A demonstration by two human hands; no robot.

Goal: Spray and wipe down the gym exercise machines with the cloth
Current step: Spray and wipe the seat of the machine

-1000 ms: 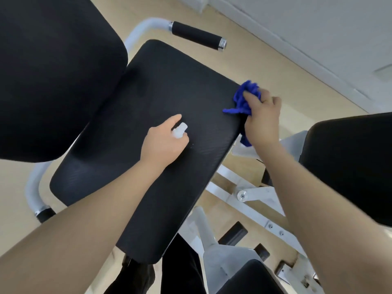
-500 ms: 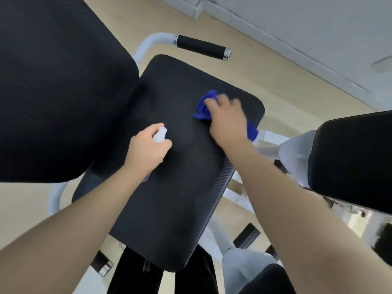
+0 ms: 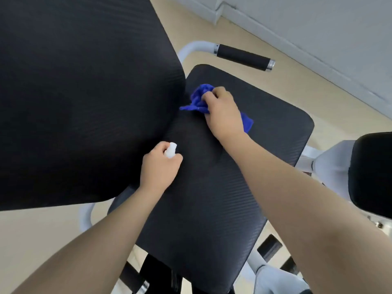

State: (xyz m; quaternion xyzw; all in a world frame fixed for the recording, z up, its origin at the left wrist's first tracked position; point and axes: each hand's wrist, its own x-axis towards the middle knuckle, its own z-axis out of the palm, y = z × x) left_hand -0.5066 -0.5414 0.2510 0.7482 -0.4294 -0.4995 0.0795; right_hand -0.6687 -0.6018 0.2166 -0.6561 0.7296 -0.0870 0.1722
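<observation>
The right hand (image 3: 222, 114) is gripping the bunched blue cloth (image 3: 198, 98) and is pressing it onto the black seat pad (image 3: 212, 198), at the far corner of the pad, just beside the big black back pad (image 3: 84, 92) that is rising on the left. The left hand (image 3: 160, 166) is closing its fingers around a small white spray bottle (image 3: 170, 150); only the top of the bottle is showing, so I cannot tell surely which way the nozzle is pointing. This hand is hovering near the left edge of the seat pad, close to the back pad. The long axis of the seat pad is running from the person, at the bottom of the view, away toward the black handle grip (image 3: 244, 57) at the far end. The cloth is lying at that far end, so most of the surface is stretching back toward the person, between the two forearms. In my judgement, the next wipe is asking for a pull of the cloth along this axis toward the body, and the right hand, which is already on the pad, is the better one for it.
</observation>
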